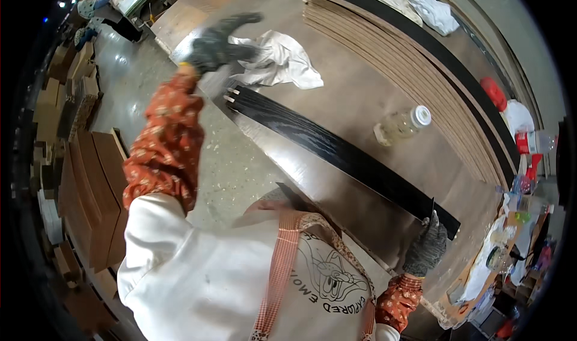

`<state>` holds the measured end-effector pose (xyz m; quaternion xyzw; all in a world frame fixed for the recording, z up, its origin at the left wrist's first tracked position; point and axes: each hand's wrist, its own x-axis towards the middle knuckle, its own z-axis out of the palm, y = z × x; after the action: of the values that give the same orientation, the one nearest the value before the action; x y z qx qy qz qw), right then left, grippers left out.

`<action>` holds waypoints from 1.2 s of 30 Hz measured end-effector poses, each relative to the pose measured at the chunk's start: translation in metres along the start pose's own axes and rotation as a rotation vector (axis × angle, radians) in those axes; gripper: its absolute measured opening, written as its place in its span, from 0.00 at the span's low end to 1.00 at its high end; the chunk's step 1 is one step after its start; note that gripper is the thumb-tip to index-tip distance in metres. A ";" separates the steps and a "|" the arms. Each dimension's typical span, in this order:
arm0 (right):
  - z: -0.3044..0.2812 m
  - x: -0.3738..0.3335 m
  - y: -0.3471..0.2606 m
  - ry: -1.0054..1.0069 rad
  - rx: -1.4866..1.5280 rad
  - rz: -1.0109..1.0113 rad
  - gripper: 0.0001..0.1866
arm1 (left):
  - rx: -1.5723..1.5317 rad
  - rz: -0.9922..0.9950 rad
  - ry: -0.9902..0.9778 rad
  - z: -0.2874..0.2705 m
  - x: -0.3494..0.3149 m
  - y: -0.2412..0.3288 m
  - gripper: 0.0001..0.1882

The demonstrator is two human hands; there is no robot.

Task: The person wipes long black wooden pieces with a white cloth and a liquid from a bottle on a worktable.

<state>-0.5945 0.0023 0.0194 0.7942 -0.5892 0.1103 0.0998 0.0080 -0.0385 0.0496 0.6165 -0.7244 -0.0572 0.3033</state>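
Observation:
A long black wood-grain board (pixel 336 154) lies slantwise on the brown work table, small pale pegs at its far left end. My left hand (pixel 219 45), in a dark grey glove, is beyond that end, fingers spread apart and slightly blurred. Beside it lies a crumpled white cloth (pixel 279 61), partly behind the fingers. My right hand (pixel 425 248), in a grey knit glove, is at the board's near right end. Its fingers are closed round a thin dark blade-like tool (pixel 432 207) that points upward; the handle is hidden in the glove.
A glass jar with a white lid (pixel 401 126) lies beyond the board. Behind it is a stack of long brown boards (pixel 396 70) with a black top piece. Bottles (pixel 535 142) and white rags (pixel 433 11) line the far side. Brown panels (pixel 93 190) stand on the left floor.

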 end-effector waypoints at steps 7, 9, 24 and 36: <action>0.023 0.045 0.079 -0.296 -0.363 0.434 0.30 | 0.316 -0.240 -0.312 0.089 0.033 0.014 0.27; 0.009 0.064 0.050 -0.156 -0.151 0.332 0.36 | 0.336 -0.412 -0.107 0.081 0.021 -0.007 0.22; 0.023 0.107 -0.138 -0.450 0.471 0.076 0.59 | 0.143 -0.311 0.072 0.131 -0.070 0.110 0.15; 0.118 0.162 -0.113 -0.013 1.263 -0.109 0.48 | 0.074 -0.669 1.124 0.089 -0.142 0.075 0.18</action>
<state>-0.4338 -0.1471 -0.0493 0.7295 -0.3699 0.4266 -0.3860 -0.0935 0.0849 -0.0407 0.7546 -0.2260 0.2071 0.5802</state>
